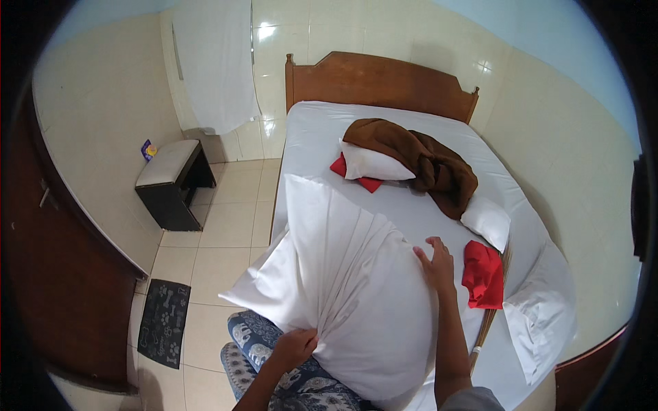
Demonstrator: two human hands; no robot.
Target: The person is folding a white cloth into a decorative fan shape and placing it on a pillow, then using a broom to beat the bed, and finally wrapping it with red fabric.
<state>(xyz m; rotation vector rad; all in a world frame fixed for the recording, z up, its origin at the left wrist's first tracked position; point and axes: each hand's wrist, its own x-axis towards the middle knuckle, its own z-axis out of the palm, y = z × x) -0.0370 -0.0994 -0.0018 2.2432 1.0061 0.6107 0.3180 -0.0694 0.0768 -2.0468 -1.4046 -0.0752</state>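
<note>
A large white pillow in a white pillowcase (380, 303) lies across my lap and the near part of the bed. My left hand (295, 347) pinches the gathered cloth at its near left edge, and folds fan out from that grip. The loose end of the case spreads up and to the left. At the pillow's right side, my right hand (437, 264) has its fingers apart and holds nothing; whether it touches the cloth I cannot tell. My legs, in blue patterned trousers (257, 344), are partly hidden beneath the pillow.
On the white-sheeted bed (318, 118) lie a brown blanket (396, 136), small white cushions (378, 163), red cloth (483, 275), a stick broom (483, 334) and a white pillowcase (537, 308). To the left stand a padded stool (169, 164), a dark mat (164, 323) and a door (61, 267).
</note>
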